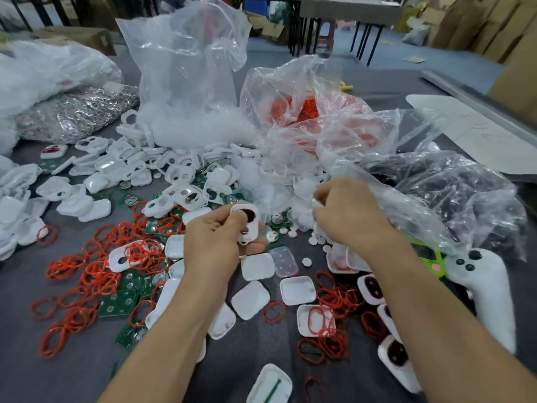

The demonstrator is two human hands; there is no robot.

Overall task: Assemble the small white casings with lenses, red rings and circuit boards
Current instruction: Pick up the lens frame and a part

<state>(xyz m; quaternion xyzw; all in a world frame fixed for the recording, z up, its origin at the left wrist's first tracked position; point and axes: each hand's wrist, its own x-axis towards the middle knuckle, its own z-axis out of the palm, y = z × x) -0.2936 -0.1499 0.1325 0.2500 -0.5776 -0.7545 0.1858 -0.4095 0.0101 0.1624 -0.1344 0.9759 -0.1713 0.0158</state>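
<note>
Casing (248, 228) in L hand (212, 242) — R hand (351, 219) pinches sm. white piece (316, 203).

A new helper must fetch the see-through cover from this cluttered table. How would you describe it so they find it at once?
On the grey table, look at the gap between the left hand and right hand. Just nearer the person, beside a white cover, lies the see-through cover: rounded and square like its neighbours, but the only clear one.
</note>
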